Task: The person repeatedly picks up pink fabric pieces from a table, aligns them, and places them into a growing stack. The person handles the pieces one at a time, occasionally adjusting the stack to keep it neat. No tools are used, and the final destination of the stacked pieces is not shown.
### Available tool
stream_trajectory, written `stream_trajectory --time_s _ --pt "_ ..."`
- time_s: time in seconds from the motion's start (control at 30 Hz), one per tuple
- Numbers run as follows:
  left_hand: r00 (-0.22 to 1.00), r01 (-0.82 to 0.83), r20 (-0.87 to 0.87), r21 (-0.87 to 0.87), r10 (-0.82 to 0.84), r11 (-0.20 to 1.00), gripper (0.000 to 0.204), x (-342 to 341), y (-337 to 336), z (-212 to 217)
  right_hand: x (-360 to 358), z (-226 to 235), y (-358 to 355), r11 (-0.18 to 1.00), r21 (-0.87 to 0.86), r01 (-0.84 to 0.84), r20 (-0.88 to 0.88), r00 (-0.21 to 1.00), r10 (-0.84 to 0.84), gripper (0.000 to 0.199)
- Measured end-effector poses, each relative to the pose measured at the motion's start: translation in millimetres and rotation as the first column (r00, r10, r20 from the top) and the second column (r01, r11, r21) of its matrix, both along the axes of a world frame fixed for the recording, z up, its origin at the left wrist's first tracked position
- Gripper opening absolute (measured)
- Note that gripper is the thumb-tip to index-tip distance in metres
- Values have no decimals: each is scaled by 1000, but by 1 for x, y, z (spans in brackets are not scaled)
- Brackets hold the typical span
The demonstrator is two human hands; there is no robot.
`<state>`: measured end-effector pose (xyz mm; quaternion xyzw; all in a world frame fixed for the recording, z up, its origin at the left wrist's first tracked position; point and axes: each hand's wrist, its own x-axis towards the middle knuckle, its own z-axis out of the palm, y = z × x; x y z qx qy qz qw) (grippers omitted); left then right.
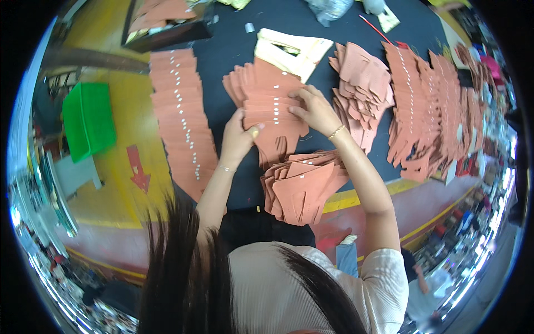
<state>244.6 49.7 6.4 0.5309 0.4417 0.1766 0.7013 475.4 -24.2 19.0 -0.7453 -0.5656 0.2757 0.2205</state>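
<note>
Many thin red-brown pieces lie on top of each other in one spread-out stack (272, 106), in the upper middle of the frame. The stack's long way runs up and down the frame, and its line of small white marks runs the same way. The left hand (241, 137) holds the stack's left edge, thumb on top; its other fingers are partly hidden. The right hand (318, 111) touches the right edge with thumb and fingers a little apart, and I cannot tell if they pinch it. Just above, a pale yellow piece (317, 50) is partly covered by the stack. Just below, a messy pile (300, 195) sits at the edge of the dark table (222, 47). To the left, a long row (181, 111) slants down and goes behind the left arm. A pinker pile (361, 72) lies to the right. At the upper left, a dark box (169, 37) is cut off by the round rim. Far-right things look small, bent and hard to make out.
</note>
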Motion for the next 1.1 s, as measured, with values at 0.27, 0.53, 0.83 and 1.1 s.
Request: stream_trajectory --time_s 0.27,0.53,0.83,1.1 --pt "993 -113 74 373 92 921 38 -7 -34 35 3 48 -12 976 -197 -95 -340 940 23 20" --pt "844 -377 443 87 303 922 47 -82 -28 126 -65 141 -16 991 130 -14 -723 683 104 42" --pt "945 -308 40 -222 324 925 47 -258 -77 71 -267 23 -89 958 -266 109 -819 498 -284 25" --pt "952 -301 -9 -205 306 931 52 -293 -89 -31 -304 -45 -91 936 -312 161 -466 833 -298 35"
